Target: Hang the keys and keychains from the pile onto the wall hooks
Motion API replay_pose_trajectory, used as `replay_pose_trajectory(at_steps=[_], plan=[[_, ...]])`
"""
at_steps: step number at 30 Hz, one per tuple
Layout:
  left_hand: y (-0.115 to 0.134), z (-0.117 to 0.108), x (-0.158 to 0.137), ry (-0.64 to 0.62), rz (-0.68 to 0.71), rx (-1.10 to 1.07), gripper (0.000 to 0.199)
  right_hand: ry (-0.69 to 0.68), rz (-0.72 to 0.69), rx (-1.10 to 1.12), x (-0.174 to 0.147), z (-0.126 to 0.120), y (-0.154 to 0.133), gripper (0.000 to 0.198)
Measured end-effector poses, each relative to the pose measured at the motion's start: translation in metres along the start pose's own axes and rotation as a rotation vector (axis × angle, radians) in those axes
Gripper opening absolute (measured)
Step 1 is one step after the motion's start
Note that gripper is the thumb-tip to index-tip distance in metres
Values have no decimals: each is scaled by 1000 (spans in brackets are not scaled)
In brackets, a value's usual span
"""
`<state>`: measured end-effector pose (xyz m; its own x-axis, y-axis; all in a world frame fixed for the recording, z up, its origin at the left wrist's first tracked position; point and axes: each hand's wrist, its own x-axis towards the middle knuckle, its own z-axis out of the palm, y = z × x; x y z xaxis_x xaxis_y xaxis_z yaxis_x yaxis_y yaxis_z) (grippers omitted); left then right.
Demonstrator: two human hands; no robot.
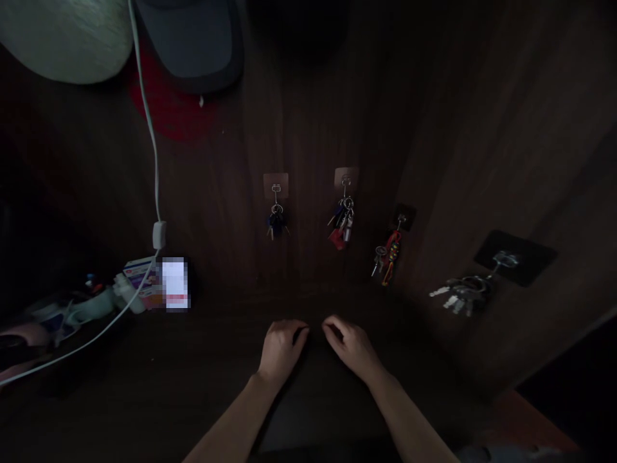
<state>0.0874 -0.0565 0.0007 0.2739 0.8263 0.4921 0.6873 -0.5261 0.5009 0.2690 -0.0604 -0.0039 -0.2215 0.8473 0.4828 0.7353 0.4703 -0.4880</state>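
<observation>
My left hand (282,347) rests on the dark wooden surface (318,405), fingers curled and thumb tip against the fingertips. Opposite it lies my right hand (351,344), closed in the same way, a small gap between the two. No object shows in either hand. Beyond them, a key bunch (276,224) with dark blue heads hangs from a clear adhesive hook (276,184). To its right hangs another key bunch (343,217) with a red tag. Further right are keys with a colourful braided cord (392,256) and a large ring of silver keys (465,296).
On the left, a white cable (153,148) with an inline switch (159,235) runs down past a purple-and-white box (139,270) and a white bottle (128,292). A blurred bright rectangle (174,283) stands beside them. A grey cap (197,45) hangs at upper left.
</observation>
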Motion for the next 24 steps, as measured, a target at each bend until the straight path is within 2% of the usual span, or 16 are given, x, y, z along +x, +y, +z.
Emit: replay_pose_trajectory(at_steps=[6,11,17,24], plan=[[-1,-1,-3,128,21,-7,18,-35,-110,52,1,6,-14,14],[1,-2,-4,119,-33,-98,19,-12,-101,99,0,9,-15,13],[0,1,-4,53,-41,-172,21,34,-29,225,1,9,-18,15],[0,1,0,-19,-54,-309,24,45,154,497,3,9,-16,22]])
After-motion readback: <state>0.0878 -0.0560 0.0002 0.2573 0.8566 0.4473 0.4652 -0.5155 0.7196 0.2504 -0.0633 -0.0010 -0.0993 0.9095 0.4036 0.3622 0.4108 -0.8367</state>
